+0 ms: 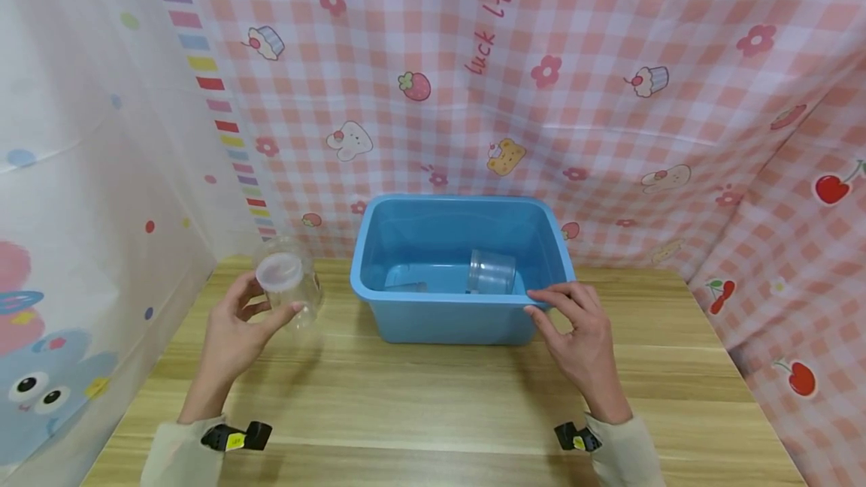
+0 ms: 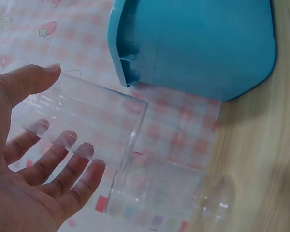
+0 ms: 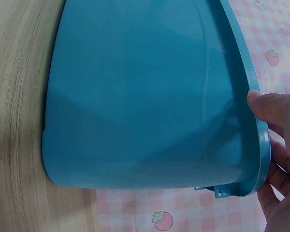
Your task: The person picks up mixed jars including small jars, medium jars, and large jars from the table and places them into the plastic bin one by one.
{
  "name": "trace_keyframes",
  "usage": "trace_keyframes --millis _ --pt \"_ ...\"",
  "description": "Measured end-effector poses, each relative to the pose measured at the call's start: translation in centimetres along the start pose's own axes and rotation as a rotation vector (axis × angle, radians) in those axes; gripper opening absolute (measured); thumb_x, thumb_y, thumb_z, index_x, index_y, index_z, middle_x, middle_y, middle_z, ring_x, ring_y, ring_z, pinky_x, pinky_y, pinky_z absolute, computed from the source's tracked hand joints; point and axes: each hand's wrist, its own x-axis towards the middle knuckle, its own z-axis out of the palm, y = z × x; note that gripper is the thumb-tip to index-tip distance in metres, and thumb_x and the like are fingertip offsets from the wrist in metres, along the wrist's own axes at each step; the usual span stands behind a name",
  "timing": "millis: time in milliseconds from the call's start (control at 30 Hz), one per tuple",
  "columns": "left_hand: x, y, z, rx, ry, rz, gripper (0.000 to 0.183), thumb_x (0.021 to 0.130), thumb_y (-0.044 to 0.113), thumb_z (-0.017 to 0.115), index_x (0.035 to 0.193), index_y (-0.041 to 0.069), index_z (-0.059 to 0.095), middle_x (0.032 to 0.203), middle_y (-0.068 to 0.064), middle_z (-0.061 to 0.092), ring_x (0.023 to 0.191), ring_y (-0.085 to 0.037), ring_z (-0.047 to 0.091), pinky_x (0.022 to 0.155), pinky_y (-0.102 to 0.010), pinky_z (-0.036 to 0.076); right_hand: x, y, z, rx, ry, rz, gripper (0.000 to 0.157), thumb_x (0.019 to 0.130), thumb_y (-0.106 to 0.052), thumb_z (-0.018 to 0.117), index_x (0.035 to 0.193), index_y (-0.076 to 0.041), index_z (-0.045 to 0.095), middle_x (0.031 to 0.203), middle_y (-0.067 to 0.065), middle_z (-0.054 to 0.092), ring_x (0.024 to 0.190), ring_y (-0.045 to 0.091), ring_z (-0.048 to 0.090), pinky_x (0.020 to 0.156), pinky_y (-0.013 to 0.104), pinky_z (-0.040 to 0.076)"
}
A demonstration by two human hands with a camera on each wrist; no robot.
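My left hand (image 1: 233, 329) holds a clear plastic jar (image 2: 87, 116) between the thumb and the curled fingers, left of the blue basin (image 1: 446, 322). The jar's round top end looks whitish in the head view. Close beyond it, a second clear jar (image 2: 159, 188) appears in the left wrist view, its far end near the tabletop. My right hand (image 1: 578, 333) pinches the basin's front rim near its right corner, thumb outside and fingers over the edge. Inside the basin, a clear plastic jar (image 1: 492, 273) lies on its side. Another clear piece (image 1: 406, 287) is mostly hidden by the front wall.
The basin stands on a wood-grain table (image 1: 433, 404) near its back edge. A pink checked cloth (image 1: 440, 134) hangs directly behind it, and a white printed cloth (image 1: 88, 171) hangs on the left. Dark wrist straps (image 1: 237, 437) sit on both forearms.
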Motion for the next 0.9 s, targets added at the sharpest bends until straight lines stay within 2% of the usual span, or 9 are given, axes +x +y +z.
trace_keyframes --millis 267,433,667,900 --pt "0.7 1.1 0.1 -0.042 -0.007 0.033 0.061 0.085 0.009 0.084 0.141 0.010 0.059 0.120 0.018 0.061 0.107 -0.002 0.059 0.087 -0.009 0.051 0.0 0.0 0.0 0.007 0.003 -0.008 0.030 0.081 -0.006 0.086 0.109 -0.013 0.080 0.103 0.004 0.068 0.099 0.019 0.054 0.084 0.029 0.044" --pt "1.2 1.9 0.1 -0.027 -0.012 0.049 0.062 0.085 0.010 0.084 0.142 0.012 0.058 0.122 0.016 0.060 0.107 -0.003 0.059 0.088 -0.009 0.051 0.1 -0.1 0.0 0.014 0.003 -0.013 0.030 0.080 -0.004 0.086 0.109 -0.013 0.080 0.103 0.005 0.068 0.098 0.019 0.054 0.083 0.028 0.044" --pt "1.7 2.8 0.1 -0.015 -0.012 0.066 0.063 0.085 0.011 0.085 0.141 0.008 0.058 0.122 0.015 0.060 0.107 -0.004 0.059 0.088 -0.009 0.051 0.0 -0.1 0.0 -0.001 -0.004 0.007 0.029 0.081 -0.007 0.086 0.109 -0.013 0.081 0.104 0.005 0.068 0.101 0.019 0.055 0.087 0.030 0.044" --pt "2.1 3.6 0.3 -0.018 -0.009 0.085 0.064 0.084 0.011 0.085 0.141 0.008 0.057 0.125 0.007 0.062 0.108 -0.004 0.059 0.089 -0.010 0.051 0.0 -0.1 0.0 -0.001 -0.001 0.013 0.028 0.081 -0.008 0.086 0.108 -0.013 0.081 0.104 0.005 0.069 0.101 0.019 0.055 0.088 0.030 0.045"
